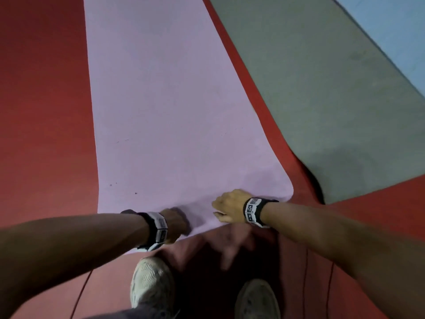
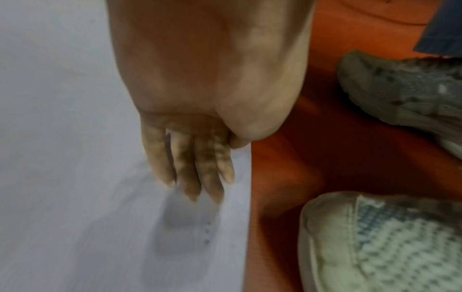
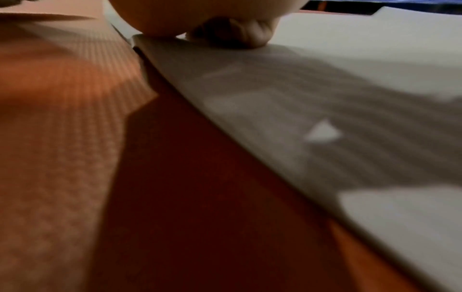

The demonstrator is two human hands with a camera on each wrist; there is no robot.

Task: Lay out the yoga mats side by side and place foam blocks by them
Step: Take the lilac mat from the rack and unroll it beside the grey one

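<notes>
The lilac mat [image 1: 170, 107] is rolled out flat on the red floor [image 1: 41, 88], with the grey mat [image 1: 333, 93] alongside. The left hand [image 1: 176, 223] has its fingers [image 2: 190, 173] straight and together, pressing the near edge. I can't tell how the right hand [image 1: 230, 209] lies. Let go too early and that end probably curls or drifts crooked. No blocks in sight.

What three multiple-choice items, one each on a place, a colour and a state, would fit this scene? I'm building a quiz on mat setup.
1. Where are both hands?
A. at the pink mat's near end
B. on the grey mat
C. on the shoes

2. What colour is the floor?
A. green
B. red
C. white

3. How do the left hand's fingers lie?
A. clenched in a fist
B. straight on the mat
C. gripping a block

Key: 1 A, left hand and right hand sit at the end of the pink mat; 2 B, floor is red; 3 B, fingers extend straight.
</notes>
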